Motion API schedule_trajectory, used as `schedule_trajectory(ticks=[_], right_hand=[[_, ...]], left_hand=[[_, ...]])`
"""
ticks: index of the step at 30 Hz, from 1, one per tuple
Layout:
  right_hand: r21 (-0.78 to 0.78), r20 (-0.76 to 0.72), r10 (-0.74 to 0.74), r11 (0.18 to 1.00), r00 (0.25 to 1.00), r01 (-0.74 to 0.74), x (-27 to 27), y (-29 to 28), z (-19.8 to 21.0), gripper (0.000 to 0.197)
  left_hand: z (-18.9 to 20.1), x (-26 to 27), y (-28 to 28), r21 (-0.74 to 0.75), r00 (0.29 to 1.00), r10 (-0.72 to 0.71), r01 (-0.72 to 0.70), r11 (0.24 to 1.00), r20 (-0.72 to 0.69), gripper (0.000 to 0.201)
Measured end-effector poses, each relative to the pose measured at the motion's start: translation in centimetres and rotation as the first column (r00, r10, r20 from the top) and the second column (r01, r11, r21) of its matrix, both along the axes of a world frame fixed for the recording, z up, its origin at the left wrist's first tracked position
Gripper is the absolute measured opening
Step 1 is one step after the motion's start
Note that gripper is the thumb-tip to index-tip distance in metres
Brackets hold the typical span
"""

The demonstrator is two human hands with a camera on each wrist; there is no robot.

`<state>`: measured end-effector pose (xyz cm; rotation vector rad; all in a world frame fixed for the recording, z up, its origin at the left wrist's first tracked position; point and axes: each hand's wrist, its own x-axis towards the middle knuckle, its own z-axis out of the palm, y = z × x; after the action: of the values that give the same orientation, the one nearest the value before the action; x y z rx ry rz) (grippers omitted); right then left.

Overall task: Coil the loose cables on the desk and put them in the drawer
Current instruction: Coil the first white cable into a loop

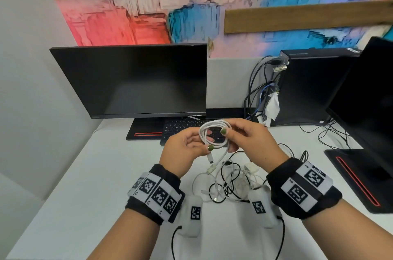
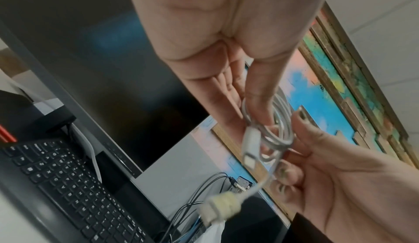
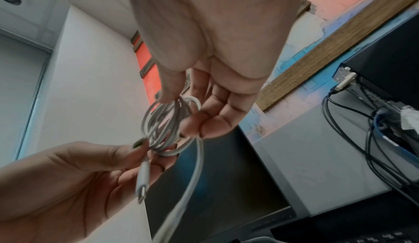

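Note:
A white cable point(image 1: 214, 126) is wound into a small coil and held in the air above the keyboard. My left hand point(image 1: 209, 141) pinches the coil's lower left side between thumb and fingers. My right hand point(image 1: 228, 140) pinches its right side. One plug end point(image 1: 210, 158) hangs just below the coil, and the tail runs down to a taped connector point(image 1: 211, 169). The left wrist view shows the coil point(image 2: 280, 136) and plug point(image 2: 249, 148); the right wrist view shows the coil point(image 3: 163, 126) and the tail point(image 3: 188, 184). A tangle of white and black loose cables point(image 1: 230, 183) lies on the desk between my wrists. No drawer is in view.
A black keyboard point(image 1: 180, 130) and monitor point(image 1: 136, 81) stand behind the hands. A PC tower point(image 1: 308, 89) with plugged cables is at the back right. A second monitor point(image 1: 365, 98) and its base point(image 1: 359, 176) are at the right. The white desk point(image 1: 85, 185) stretches left.

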<state>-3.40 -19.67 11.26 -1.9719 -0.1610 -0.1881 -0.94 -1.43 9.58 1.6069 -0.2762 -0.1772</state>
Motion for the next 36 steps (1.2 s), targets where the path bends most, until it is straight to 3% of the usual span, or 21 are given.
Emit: schedule_trajectory(ticks=[5, 8, 14, 18, 22, 26, 28, 30, 36], right_hand=[[-0.070, -0.097, 0.023, 0.997, 0.995, -0.030, -0.2, -0.1, -1.0, 0.025], [-0.028, -0.184, 0.051, 0.998, 0.982, -0.058, -0.4, 0.0, -1.7, 0.022], [0.039, -0.206, 0.055, 0.998, 0.977, -0.048, -0.8, 0.2, -2.1, 0.014], [0.130, -0.243, 0.106, 0.989, 0.964, -0.076, -1.1, 0.4, -1.7, 0.022], [0.270, -0.305, 0.192, 0.957, 0.933, -0.109, -1.1, 0.3, -1.9, 0.024], [0.272, -0.268, 0.247, 0.947, 0.931, -0.173, -1.5, 0.1, -1.7, 0.026], [0.344, -0.223, 0.290, 0.917, 0.931, -0.203, -1.6, -0.4, -1.5, 0.041], [0.439, -0.166, 0.291, 0.877, 0.942, -0.194, -1.6, -0.9, -1.4, 0.040], [0.595, -0.093, 0.129, 0.803, 0.987, -0.049, -0.7, -0.8, -0.8, 0.043]], left_hand=[[0.0, -0.1, 0.1, -0.042, 0.999, 0.041, -0.042, 0.998, -0.015, 0.034], [0.0, -0.3, 0.1, -0.064, 1.000, 0.009, -0.010, 0.998, -0.021, 0.034], [-0.1, -0.6, 0.1, -0.057, 0.999, -0.036, 0.035, 0.998, -0.021, 0.035], [-0.2, -0.6, 0.2, -0.074, 0.999, -0.036, 0.035, 0.997, -0.012, 0.044], [-0.2, -0.9, 0.3, -0.093, 0.995, -0.095, 0.091, 0.991, -0.041, 0.038], [-0.2, -1.0, 0.5, -0.099, 0.993, -0.103, 0.098, 0.990, -0.050, 0.035], [-0.2, -0.8, 0.7, -0.105, 0.993, -0.095, 0.088, 0.991, -0.065, 0.035], [-0.3, -0.6, 1.0, -0.097, 0.992, -0.096, 0.088, 0.991, -0.082, 0.036], [-0.5, -0.5, 1.0, -0.059, 0.981, -0.160, 0.155, 0.986, -0.108, 0.039]])
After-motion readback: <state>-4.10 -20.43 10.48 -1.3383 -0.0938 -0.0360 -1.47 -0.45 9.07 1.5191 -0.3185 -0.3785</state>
